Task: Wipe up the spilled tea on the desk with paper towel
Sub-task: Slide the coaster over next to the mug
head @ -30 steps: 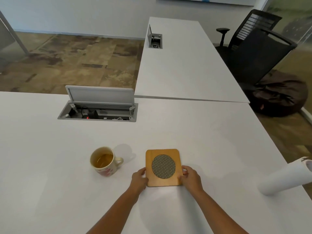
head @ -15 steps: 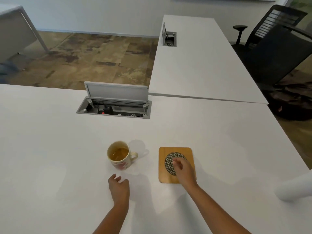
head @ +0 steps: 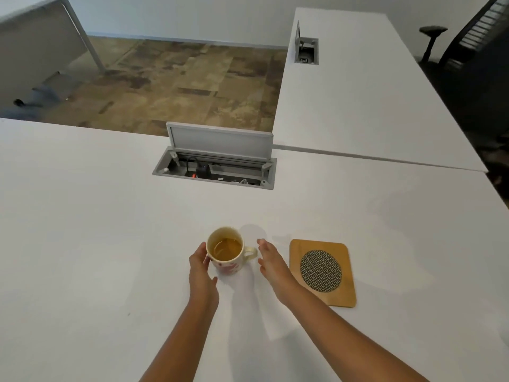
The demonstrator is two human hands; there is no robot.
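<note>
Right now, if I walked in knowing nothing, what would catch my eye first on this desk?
Probably the mug of tea near the middle of the white desk, with the left hand against its side and the right hand open beside its handle. Next, the wooden coaster lying flat just right of the hands. Behind them, an open cable box is sunk into the desk.

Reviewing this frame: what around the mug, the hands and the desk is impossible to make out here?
- Paper towel: none in the head view; if present, outside the frame.
- Spilled tea: no clear puddle on the white desk; a thin film would not show.
- Left hand: touches the mug, but contact behind it is hidden.
- Right hand: whether it touches the handle is unclear.
- Cable box: contents too small.
</note>
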